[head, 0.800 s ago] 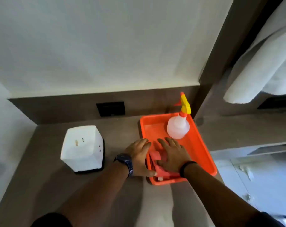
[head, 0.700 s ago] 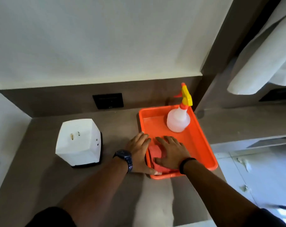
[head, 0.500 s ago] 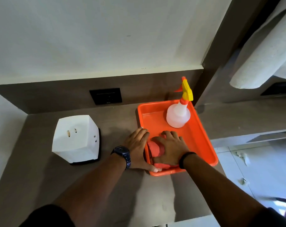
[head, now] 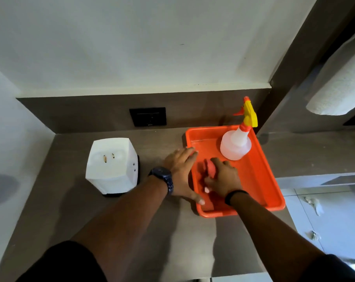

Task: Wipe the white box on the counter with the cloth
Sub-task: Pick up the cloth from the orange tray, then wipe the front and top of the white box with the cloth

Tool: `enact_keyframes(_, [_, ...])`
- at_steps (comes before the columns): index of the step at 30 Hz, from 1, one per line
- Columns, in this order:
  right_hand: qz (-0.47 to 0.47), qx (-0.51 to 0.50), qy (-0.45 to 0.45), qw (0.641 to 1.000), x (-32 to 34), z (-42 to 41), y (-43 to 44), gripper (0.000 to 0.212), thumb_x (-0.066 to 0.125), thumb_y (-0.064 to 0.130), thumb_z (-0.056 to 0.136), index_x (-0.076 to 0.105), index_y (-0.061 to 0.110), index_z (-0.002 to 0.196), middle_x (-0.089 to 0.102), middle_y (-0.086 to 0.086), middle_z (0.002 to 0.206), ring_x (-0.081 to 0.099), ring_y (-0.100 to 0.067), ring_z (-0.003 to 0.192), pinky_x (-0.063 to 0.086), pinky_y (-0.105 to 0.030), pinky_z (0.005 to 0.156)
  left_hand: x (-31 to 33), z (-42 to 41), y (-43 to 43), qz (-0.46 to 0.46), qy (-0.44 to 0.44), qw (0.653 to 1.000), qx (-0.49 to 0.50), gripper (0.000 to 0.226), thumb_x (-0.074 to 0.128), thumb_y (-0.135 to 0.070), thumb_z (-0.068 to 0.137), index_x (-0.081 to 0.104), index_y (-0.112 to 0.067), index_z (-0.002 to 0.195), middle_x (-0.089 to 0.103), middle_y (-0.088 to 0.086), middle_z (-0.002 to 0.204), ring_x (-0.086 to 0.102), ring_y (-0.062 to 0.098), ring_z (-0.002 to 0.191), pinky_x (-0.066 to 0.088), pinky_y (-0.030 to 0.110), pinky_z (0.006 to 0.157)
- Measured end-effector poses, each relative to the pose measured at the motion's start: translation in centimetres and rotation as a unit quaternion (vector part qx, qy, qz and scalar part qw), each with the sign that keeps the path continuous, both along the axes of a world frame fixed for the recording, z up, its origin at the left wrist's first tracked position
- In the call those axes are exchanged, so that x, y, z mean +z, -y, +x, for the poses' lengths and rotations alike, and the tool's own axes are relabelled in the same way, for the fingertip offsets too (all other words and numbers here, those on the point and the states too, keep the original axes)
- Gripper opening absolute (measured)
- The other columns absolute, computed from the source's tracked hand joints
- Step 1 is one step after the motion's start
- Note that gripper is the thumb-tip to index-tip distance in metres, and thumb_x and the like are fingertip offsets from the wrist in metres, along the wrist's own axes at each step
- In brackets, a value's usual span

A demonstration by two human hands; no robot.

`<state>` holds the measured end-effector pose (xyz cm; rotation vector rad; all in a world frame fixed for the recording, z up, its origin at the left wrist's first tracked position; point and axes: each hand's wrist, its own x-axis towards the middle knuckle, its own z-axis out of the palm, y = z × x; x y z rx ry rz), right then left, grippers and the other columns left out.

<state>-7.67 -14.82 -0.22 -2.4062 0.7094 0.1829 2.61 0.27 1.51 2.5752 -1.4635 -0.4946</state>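
Note:
The white box (head: 112, 164) stands on the brown counter (head: 71, 210) at the left, upright on a dark base. To its right sits an orange tray (head: 262, 176). A pink-red cloth (head: 210, 168) lies bunched in the tray's near left part. My right hand (head: 223, 178) is closed around the cloth, covering most of it. Flat on the tray's left rim rests my left hand (head: 181, 169), fingers spread, a dark watch on the wrist. Both hands are well right of the box and apart from it.
A clear spray bottle (head: 236, 143) with a yellow and orange head stands in the tray's far right corner. A black wall socket (head: 147, 116) is set in the backsplash. A white towel (head: 339, 86) hangs at the upper right. The counter ends just right of the tray.
My right hand has gone from lying flat on the cloth to curling around it and bunching it up. The left hand has stayed on the tray's rim. The view has shifted.

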Motion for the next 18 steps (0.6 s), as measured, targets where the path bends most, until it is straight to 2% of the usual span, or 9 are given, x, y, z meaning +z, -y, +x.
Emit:
enact_keyframes(3, [0.087, -0.065, 0.186, 0.976, 2.8, 2.8, -0.9, 0.053, 0.076, 0.017, 0.074, 0.058, 0.015, 0.124, 0.066, -0.015, 0.112, 0.061, -0.032, 0.101, 0.047, -0.039, 0.09, 4.9, 3.6, -2.6, -0.078, 0.053, 0.995, 0.015, 0.141, 0.056, -0.095, 0.041, 0.01, -0.016, 0.149, 0.01, 0.01, 0.158, 0.005, 0.025, 0.143, -0.001, 0.039, 0.112])
enact_keyframes(5, [0.194, -0.067, 0.246, 0.947, 4.2, 4.9, -3.1, 0.049, 0.078, 0.013, 0.075, 0.061, 0.016, 0.121, 0.069, -0.005, 0.11, 0.063, -0.019, 0.096, 0.049, -0.033, 0.087, 7.8, 6.4, -5.7, -0.091, 0.076, 0.992, 0.037, 0.143, 0.056, -0.096, 0.037, 0.015, -0.017, 0.149, 0.014, 0.008, 0.157, 0.006, 0.023, 0.143, 0.005, 0.039, 0.115])
enact_keyframes(8, [0.322, -0.046, 0.227, 0.918, 3.7, 7.1, -7.2, 0.04, 0.077, 0.006, 0.077, 0.063, 0.014, 0.114, 0.068, 0.003, 0.099, 0.06, -0.009, 0.084, 0.051, -0.018, 0.076, 9.7, 9.7, -11.0, -0.026, 0.078, 0.995, 0.061, 0.149, 0.054, -0.1, 0.029, 0.009, -0.023, 0.149, 0.01, 0.003, 0.158, 0.004, 0.022, 0.142, 0.013, 0.044, 0.113])
enact_keyframes(10, [0.371, -0.046, 0.197, 0.906, 1.9, 7.9, -9.7, 0.036, 0.075, 0.005, 0.079, 0.063, 0.022, 0.107, 0.068, 0.006, 0.094, 0.062, -0.009, 0.083, 0.05, -0.006, 0.066, 9.2, 10.8, -14.1, 0.058, 0.064, 0.993, 0.078, 0.158, 0.054, -0.1, 0.021, 0.001, -0.024, 0.149, 0.003, 0.001, 0.158, 0.0, 0.022, 0.142, 0.012, 0.044, 0.113])
enact_keyframes(12, [0.404, -0.061, 0.171, 0.896, -0.1, 8.5, -12.0, 0.037, 0.072, 0.004, 0.08, 0.062, 0.029, 0.106, 0.069, 0.007, 0.096, 0.065, -0.001, 0.079, 0.049, -0.004, 0.062, 7.8, 11.2, -16.2, 0.125, 0.035, 0.987, 0.09, 0.164, 0.056, -0.098, 0.016, -0.007, -0.024, 0.148, 0.001, 0.002, 0.159, -0.001, 0.022, 0.142, 0.012, 0.041, 0.113])
enact_keyframes(13, [0.428, -0.064, 0.162, 0.887, -1.0, 8.7, -13.2, 0.036, 0.069, 0.005, 0.083, 0.062, 0.029, 0.109, 0.071, 0.004, 0.101, 0.066, 0.002, 0.08, 0.05, -0.006, 0.066, 6.9, 11.2, -16.8, 0.146, 0.023, 0.985, 0.092, 0.165, 0.058, -0.096, 0.016, -0.01, -0.023, 0.147, 0.001, 0.003, 0.159, 0.001, 0.022, 0.142, 0.013, 0.039, 0.113])
enact_keyframes(15, [0.497, -0.076, 0.158, 0.85, -2.4, 9.3, -15.9, 0.037, 0.064, 0.016, 0.086, 0.062, 0.026, 0.121, 0.069, -0.002, 0.123, 0.067, -0.004, 0.101, 0.055, -0.021, 0.088, 5.4, 11.2, -17.5, 0.154, 0.008, 0.983, 0.1, 0.165, 0.065, -0.091, 0.017, -0.009, -0.021, 0.148, 0.008, 0.004, 0.158, 0.011, 0.022, 0.141, 0.017, 0.035, 0.111])
enact_keyframes(17, [0.556, -0.12, 0.184, 0.802, -3.3, 9.5, -18.5, 0.044, 0.062, 0.035, 0.085, 0.059, 0.034, 0.129, 0.063, 0.006, 0.136, 0.059, -0.011, 0.125, 0.045, -0.037, 0.11, 4.1, 11.2, -17.5, 0.126, 0.013, 0.985, 0.113, 0.161, 0.072, -0.082, 0.021, -0.003, -0.019, 0.148, 0.02, 0.004, 0.154, 0.024, 0.023, 0.135, 0.025, 0.034, 0.107])
enact_keyframes(18, [0.562, -0.144, 0.212, 0.787, -3.5, 9.4, -19.5, 0.043, 0.062, 0.044, 0.084, 0.058, 0.041, 0.127, 0.061, 0.012, 0.138, 0.055, -0.007, 0.13, 0.041, -0.037, 0.114, 3.6, 11.1, -17.3, 0.11, 0.021, 0.987, 0.116, 0.158, 0.073, -0.08, 0.021, 0.0, -0.018, 0.147, 0.025, 0.004, 0.151, 0.029, 0.024, 0.131, 0.029, 0.034, 0.105])
